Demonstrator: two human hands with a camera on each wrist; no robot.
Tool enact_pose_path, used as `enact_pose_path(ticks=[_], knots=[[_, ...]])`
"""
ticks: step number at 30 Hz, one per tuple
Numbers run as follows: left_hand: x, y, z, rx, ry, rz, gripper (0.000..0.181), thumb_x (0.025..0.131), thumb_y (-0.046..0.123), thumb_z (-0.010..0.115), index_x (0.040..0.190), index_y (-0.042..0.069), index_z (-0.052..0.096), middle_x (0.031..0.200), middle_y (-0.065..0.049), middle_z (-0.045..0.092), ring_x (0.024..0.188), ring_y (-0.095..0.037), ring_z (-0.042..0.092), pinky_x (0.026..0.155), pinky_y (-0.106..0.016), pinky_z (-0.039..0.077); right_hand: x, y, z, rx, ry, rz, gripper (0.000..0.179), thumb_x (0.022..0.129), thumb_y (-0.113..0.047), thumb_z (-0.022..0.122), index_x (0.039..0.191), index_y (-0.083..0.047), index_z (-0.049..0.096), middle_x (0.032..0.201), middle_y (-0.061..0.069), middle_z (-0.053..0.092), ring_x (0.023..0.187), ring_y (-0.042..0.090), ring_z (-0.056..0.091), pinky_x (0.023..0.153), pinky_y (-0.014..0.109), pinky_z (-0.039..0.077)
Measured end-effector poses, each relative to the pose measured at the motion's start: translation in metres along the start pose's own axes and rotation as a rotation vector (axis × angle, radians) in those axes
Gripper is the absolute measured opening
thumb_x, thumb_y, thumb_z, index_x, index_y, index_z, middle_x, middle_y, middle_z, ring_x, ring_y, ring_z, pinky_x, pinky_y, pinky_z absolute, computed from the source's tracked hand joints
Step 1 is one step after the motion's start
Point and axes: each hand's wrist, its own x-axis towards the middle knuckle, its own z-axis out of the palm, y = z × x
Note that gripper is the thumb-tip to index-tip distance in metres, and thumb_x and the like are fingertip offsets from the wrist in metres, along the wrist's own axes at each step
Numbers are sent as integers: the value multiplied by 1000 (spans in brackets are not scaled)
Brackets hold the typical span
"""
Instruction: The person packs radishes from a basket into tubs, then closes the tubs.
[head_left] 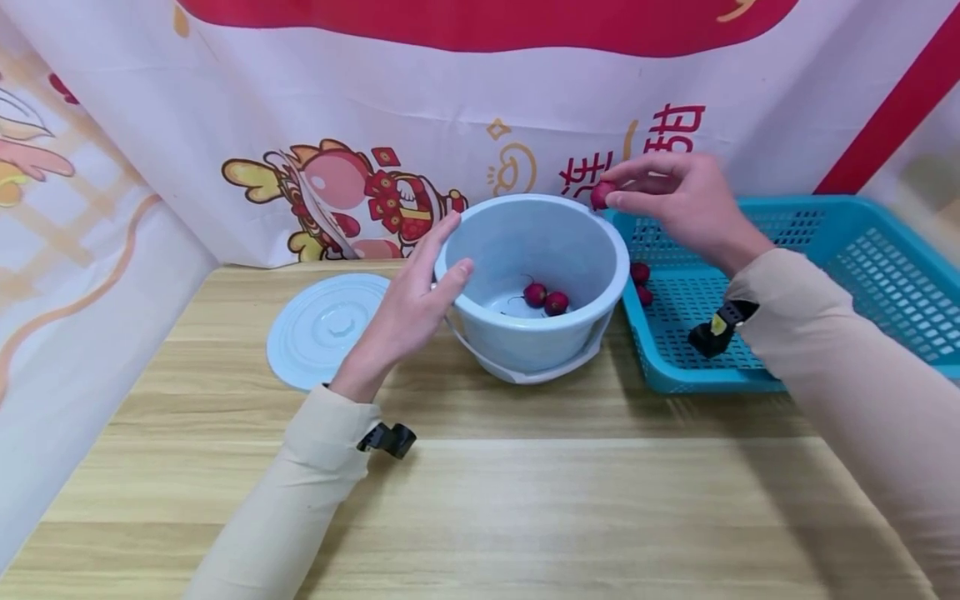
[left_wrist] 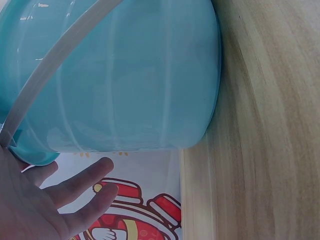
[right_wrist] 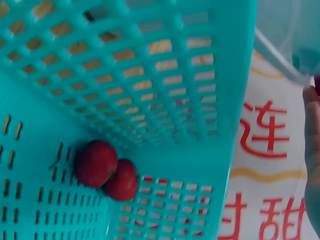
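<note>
A light blue bucket [head_left: 536, 333] stands on the table with two red radishes [head_left: 556, 302] showing inside. My left hand [head_left: 408, 296] rests at the bucket's left rim, the thumb over the edge. In the left wrist view its other fingers [left_wrist: 82, 182] stretch out straight beside the bucket wall. At the far right rim, my right hand [head_left: 678, 196] pinches another radish [head_left: 601, 195] between thumb and fingertips. In the right wrist view, only the edge of that hand [right_wrist: 313, 135] shows. Two more radishes [right_wrist: 96, 164] lie in a corner of the turquoise basket [right_wrist: 227, 125].
The bucket's round lid [head_left: 300, 329] lies on the wooden table [head_left: 525, 508] to the left. The basket stands close on the bucket's right, under my right forearm. A printed cloth [head_left: 420, 100] hangs behind, and the bucket's handle [head_left: 536, 375] hangs down in front.
</note>
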Motion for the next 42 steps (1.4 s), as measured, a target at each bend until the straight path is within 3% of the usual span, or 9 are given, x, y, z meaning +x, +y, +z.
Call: enact_pose_path(ticks=[7, 19, 28, 42], knots=[[0, -1, 0, -9, 1, 5, 70, 107, 52, 46, 170, 34, 21, 179, 6, 19, 161, -29, 33, 116, -60, 50, 2, -17, 18, -38, -44, -137, 42, 93, -35, 82, 132, -19, 76, 124, 0, 77, 103, 5, 75, 95, 21, 61], [0, -1, 1, -9, -2, 6, 71, 107, 51, 46, 170, 33, 22, 179, 5, 19, 160, -31, 35, 116, -61, 50, 0, -32, 45, -153, -135, -252, 33, 95, -29, 81, 126, -19, 77, 119, 3, 78, 104, 16, 74, 95, 19, 59], [-1, -1, 0, -2, 1, 3, 70, 107, 51, 47, 170, 33, 22, 179, 5, 20, 159, -31, 36, 116, -61, 50, 0, -30, 51, -181, -190, -243, 35, 95, -27, 81, 128, -19, 76, 122, 3, 75, 111, 18, 65, 98, 39, 55], [-1, -1, 1, -7, -1, -8, 70, 107, 52, 46, 170, 35, 22, 179, 6, 19, 160, -30, 34, 115, -61, 51, 5, -28, 52, -261, -250, -242, 32, 95, -24, 81, 126, -19, 77, 119, 3, 76, 112, 19, 63, 100, 41, 50]])
